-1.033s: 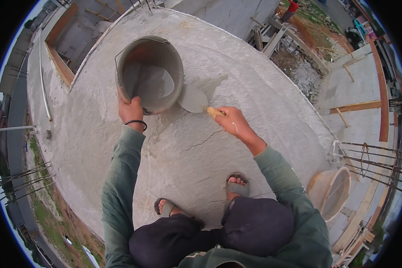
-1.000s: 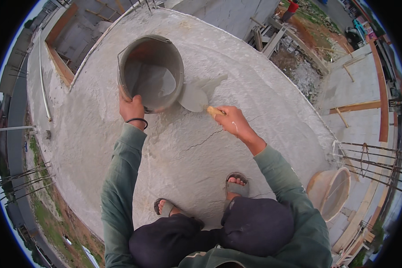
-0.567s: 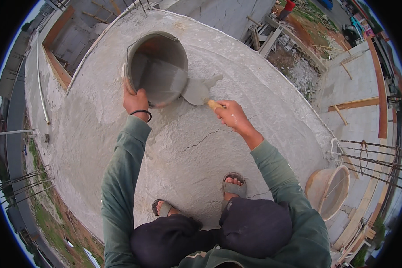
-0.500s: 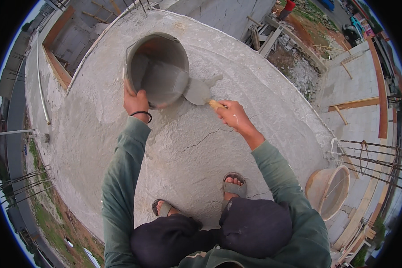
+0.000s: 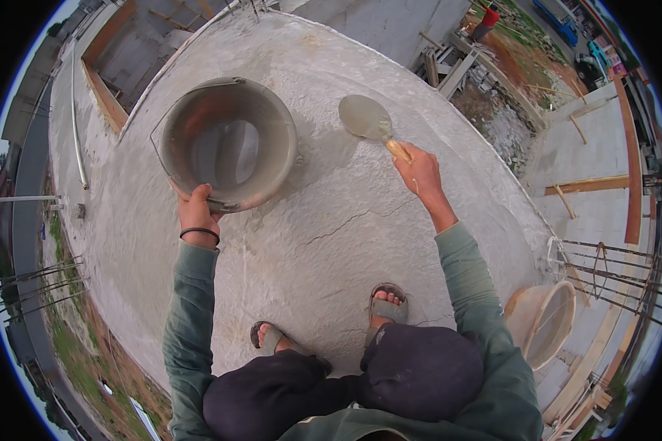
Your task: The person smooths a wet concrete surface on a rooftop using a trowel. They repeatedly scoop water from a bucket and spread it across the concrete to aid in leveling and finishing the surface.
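Observation:
My left hand (image 5: 196, 209) grips the near rim of a dark, cement-smeared bucket (image 5: 279, 151), with the thumb over the edge. A little greyish liquid lies in the bottom of the bucket, and its wire handle hangs over the left side. In my right hand (image 5: 421, 173) is the wooden handle of a trowel (image 5: 365, 117) with a rounded blade coated in wet grey cement. The blade is held to the right of the bucket, apart from it, over the rough concrete slab (image 5: 331, 272). A damp darker patch marks the slab between bucket and trowel.
A second bucket (image 5: 518, 320), pale and tilted, is at the slab's right edge beside protruding rebar (image 5: 610, 257). A wood-framed opening (image 5: 104, 95) lies at the far left. My sandalled feet are on the cracked slab. A person in red (image 5: 485, 22) is far off.
The bucket has moved left and toward me and tipped back more upright. The trowel has come away from its rim, up and to the right.

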`<act>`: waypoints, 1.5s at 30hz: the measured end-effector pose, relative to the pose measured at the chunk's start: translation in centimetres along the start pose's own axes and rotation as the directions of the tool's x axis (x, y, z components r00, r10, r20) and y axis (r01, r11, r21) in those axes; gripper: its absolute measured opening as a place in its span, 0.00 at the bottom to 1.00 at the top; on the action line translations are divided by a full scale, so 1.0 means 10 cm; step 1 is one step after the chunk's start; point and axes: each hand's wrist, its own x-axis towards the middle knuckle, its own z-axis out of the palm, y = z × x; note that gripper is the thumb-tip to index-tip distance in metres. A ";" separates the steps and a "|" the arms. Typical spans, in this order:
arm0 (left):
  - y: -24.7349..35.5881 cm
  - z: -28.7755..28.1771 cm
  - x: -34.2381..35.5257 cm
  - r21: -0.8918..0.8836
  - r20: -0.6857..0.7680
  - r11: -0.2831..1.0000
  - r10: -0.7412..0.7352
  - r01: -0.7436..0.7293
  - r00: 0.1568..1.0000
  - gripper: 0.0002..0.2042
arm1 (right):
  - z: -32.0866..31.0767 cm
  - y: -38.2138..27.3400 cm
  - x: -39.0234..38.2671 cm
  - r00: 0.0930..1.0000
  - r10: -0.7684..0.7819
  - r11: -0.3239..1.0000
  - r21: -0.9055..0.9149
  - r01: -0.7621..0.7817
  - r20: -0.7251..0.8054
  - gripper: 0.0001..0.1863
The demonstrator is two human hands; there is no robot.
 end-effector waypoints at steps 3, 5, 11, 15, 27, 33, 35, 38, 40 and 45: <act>0.05 -0.44 -0.24 -0.100 0.001 0.987 -0.128 0.127 0.992 0.24 | -0.03 0.08 0.20 0.998 0.067 0.996 -0.050 -0.067 0.003 0.17; 0.00 -0.73 -0.44 -0.135 -0.025 0.979 -0.158 0.153 0.987 0.22 | 0.00 0.09 0.22 0.990 0.008 0.999 -0.041 -0.002 0.142 0.17; -0.25 -1.58 -1.05 -0.235 -0.053 0.932 -0.298 0.278 0.953 0.18 | 0.31 -0.05 0.47 0.979 -0.075 0.996 -0.040 0.084 0.189 0.18; -0.41 -1.96 -1.44 -0.306 -0.086 0.902 -0.345 0.305 0.935 0.15 | 0.57 -0.23 1.04 0.970 -0.082 0.994 -0.051 0.096 0.227 0.18; -0.77 -2.44 -1.60 -0.469 -0.124 0.816 -0.440 0.338 0.889 0.17 | 0.57 -0.77 0.91 0.817 -0.272 0.959 0.068 0.277 0.509 0.18; -0.81 -2.46 -1.58 -0.489 -0.131 0.811 -0.432 0.321 0.892 0.16 | 1.20 -1.00 -0.48 0.623 -0.255 0.965 0.233 0.118 0.740 0.14; -0.81 -2.47 -1.57 -0.494 -0.136 0.809 -0.434 0.319 0.890 0.15 | 1.32 -1.09 -0.66 0.617 -0.228 0.963 0.268 0.030 0.753 0.14; -0.82 -2.47 -1.55 -0.486 -0.164 0.813 -0.445 0.320 0.880 0.15 | 1.42 -1.16 -0.77 0.632 -0.210 0.960 0.280 -0.012 0.746 0.15; -0.82 -2.46 -1.55 -0.453 -0.201 0.835 -0.437 0.313 0.876 0.16 | 1.45 -1.17 -0.78 0.667 -0.219 0.958 0.287 0.008 0.712 0.15; -0.85 -2.43 -1.58 -0.456 -0.197 0.831 -0.444 0.319 0.874 0.17 | 1.37 -1.09 -0.74 0.830 -0.099 0.977 0.212 -0.023 0.549 0.12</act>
